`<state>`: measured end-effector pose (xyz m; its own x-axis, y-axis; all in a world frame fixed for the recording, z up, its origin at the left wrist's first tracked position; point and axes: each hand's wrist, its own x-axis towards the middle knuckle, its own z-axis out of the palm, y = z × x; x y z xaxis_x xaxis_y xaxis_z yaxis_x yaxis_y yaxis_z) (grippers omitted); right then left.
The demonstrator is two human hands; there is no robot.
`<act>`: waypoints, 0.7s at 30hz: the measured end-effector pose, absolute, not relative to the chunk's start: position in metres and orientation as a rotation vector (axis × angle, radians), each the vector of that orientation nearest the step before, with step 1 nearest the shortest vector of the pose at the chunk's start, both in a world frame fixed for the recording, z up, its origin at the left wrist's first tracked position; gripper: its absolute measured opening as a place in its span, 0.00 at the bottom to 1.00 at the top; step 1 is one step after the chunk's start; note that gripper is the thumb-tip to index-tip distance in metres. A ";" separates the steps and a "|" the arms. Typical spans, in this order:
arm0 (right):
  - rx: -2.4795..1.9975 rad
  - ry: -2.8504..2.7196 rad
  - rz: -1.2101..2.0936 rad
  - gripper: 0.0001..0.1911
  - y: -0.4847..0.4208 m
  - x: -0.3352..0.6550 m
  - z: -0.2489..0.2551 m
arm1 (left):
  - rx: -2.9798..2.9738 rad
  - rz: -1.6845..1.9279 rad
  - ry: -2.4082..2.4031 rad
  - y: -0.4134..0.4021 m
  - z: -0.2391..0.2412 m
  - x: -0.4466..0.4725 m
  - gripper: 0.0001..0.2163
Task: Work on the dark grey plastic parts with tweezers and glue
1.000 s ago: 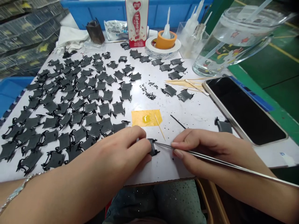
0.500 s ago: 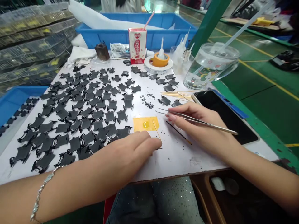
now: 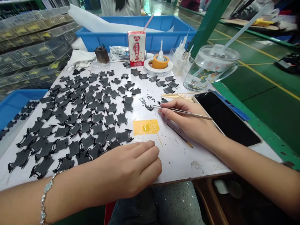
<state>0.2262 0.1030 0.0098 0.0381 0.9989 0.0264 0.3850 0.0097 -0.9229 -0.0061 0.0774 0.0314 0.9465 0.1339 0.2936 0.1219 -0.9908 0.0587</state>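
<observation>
**Way through along the front edge**

A hand could pass across the white tabletop [image 3: 178,165] between the yellow tape patch [image 3: 145,127] and the front edge, past the left hand [image 3: 133,167]. Rows of black moulded parts [image 3: 112,108] crowd the left; a phone [image 3: 225,118] and lidded glass cup [image 3: 211,67] block beyond the right hand [image 3: 185,120].

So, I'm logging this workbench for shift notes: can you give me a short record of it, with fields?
left hand: the left hand holds nothing visible, resting on the white bench top beside black flat parts
right hand: the right hand holds metal tweezers
near hands: yellow tape patch, toothpick
rest: phone, lidded glass jug, blue crate
</observation>
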 end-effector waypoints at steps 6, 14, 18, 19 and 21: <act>-1.504 -1.479 0.922 0.09 0.103 0.226 0.009 | 3.067 0.495 0.209 0.076 0.030 -0.006 0.21; -1.554 -1.463 0.889 0.07 0.102 0.224 0.014 | 3.062 0.472 0.210 0.077 0.030 -0.005 0.21; -1.578 -1.484 0.881 0.06 0.102 0.224 0.013 | 3.055 0.469 0.204 0.078 0.030 -0.006 0.21; -1.577 -1.476 0.877 0.06 0.102 0.224 0.013 | 3.053 0.466 0.202 0.077 0.030 -0.006 0.21; -1.563 -1.456 0.876 0.06 0.102 0.224 0.013 | 3.053 0.462 0.198 0.077 0.030 -0.007 0.21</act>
